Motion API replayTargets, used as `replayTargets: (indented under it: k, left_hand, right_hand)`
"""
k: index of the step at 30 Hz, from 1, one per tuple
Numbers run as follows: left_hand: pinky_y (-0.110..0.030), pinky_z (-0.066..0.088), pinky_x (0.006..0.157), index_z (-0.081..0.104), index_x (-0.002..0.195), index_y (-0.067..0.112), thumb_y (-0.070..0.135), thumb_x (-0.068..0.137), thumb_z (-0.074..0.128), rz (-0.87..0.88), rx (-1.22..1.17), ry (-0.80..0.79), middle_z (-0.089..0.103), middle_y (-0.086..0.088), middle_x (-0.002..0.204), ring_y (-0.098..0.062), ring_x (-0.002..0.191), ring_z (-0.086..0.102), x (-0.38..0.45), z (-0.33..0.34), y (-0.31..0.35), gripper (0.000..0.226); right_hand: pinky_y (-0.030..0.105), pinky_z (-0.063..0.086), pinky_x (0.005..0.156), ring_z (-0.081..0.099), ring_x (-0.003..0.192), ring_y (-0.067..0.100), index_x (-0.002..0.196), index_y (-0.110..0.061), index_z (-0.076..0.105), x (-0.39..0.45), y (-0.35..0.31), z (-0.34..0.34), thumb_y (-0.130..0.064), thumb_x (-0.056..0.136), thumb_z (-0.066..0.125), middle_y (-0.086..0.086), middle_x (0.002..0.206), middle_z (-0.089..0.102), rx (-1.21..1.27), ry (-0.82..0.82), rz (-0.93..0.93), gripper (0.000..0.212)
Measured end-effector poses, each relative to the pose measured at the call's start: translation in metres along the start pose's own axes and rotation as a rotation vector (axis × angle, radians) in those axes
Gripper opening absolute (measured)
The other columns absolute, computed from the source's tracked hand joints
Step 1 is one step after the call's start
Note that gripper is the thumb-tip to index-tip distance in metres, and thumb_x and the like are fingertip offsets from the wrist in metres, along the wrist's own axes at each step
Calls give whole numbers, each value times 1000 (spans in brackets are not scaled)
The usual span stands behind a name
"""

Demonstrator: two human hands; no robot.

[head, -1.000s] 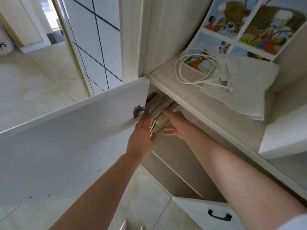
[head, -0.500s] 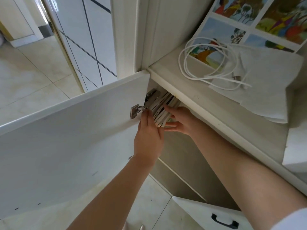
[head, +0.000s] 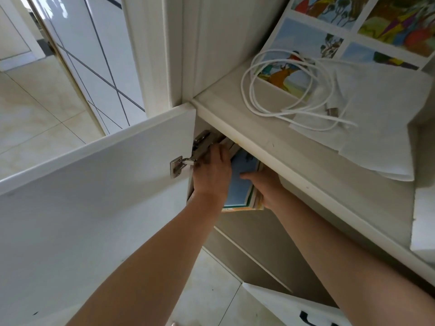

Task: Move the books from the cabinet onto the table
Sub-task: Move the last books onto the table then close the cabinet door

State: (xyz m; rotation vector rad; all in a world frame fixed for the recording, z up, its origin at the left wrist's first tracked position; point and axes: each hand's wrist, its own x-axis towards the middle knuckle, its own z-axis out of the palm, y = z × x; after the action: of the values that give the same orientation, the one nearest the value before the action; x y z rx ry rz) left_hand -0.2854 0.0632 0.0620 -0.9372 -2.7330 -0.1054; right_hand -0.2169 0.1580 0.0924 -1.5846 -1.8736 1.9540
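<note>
Books (head: 242, 182) sat half out of the cabinet (head: 259, 236) below its shelf (head: 294, 147), clamped between both hands: the left hand (head: 211, 172) gripped one side, the right hand (head: 266, 187) the other, thumb on the blue cover. Beside them the white door (head: 94, 196) stood open over pale floor tiles (head: 30, 109).

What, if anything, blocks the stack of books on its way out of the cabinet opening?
Nothing visible blocks it. The blue-covered stack of thin books is held between the left hand and right hand, partly out below the white shelf edge. The open white cabinet door and its metal hinge sit close on the left.
</note>
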Motion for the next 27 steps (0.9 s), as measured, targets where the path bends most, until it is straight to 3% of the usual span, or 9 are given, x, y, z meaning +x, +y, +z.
replayTargets:
  k: [2,5,10,11,13,15,18,24,27]
  left_hand:
    - [-32,43,68,65,105,13,8,82,49,130,104,183,62,-6,99,-25,85,50,-5,12,-3,28]
    - [-32,38,75,64,109,12,1,90,15,152,110,250,63,-7,107,-26,95,45,-11,6,-9,54]
    - [-43,55,81,28,145,3,-2,81,44,87,-147,-63,37,-27,144,-43,114,53,-14,10,1,66]
    - [-45,55,81,18,149,7,-3,82,51,74,-233,-112,35,-27,146,-43,112,56,-14,12,1,75]
    - [-42,56,71,13,152,18,0,84,58,-16,-451,-136,54,-21,128,-37,92,64,-13,8,-3,83]
    - [-39,56,71,25,146,19,6,88,60,-84,-534,-153,65,-14,106,-32,84,66,-12,5,-7,69]
    - [-39,58,73,48,124,14,17,95,54,47,-447,-182,68,-11,96,-29,81,68,-15,1,-10,29]
    - [-37,58,68,59,116,13,21,92,57,103,-511,-179,70,-10,86,-28,74,68,-44,-4,-16,26]
    - [-36,58,62,63,103,9,21,87,59,-1,-658,-228,68,-7,79,-23,66,66,-66,-14,-19,20]
  right_hand:
    - [45,42,106,54,119,32,125,-7,53,4,3,0,-12,90,64,18,129,57,-13,9,-38,37]
    - [39,43,102,55,103,27,106,-11,51,1,4,-6,-5,92,58,13,114,58,54,-9,11,17]
    - [47,43,103,55,116,36,128,-2,48,-4,13,-14,-2,91,59,16,119,57,94,63,28,39]
    - [48,45,101,56,115,37,129,-1,48,-3,16,-16,0,88,61,17,121,58,95,84,5,43]
    - [51,47,99,58,111,37,132,-2,48,-3,21,-18,2,83,66,20,126,58,103,127,-24,53]
    - [53,48,98,59,110,38,134,-3,47,-2,27,-22,2,79,70,19,127,58,119,152,-34,60]
    - [54,47,98,58,112,39,134,-5,47,-4,34,-33,-1,72,76,18,130,57,116,178,-23,69]
    - [52,48,98,57,113,37,137,-9,38,-35,48,-46,0,71,73,18,132,55,-41,233,-66,76]
    - [37,52,85,59,101,33,131,-9,34,-66,53,-51,-5,81,67,17,122,55,-287,244,-154,60]
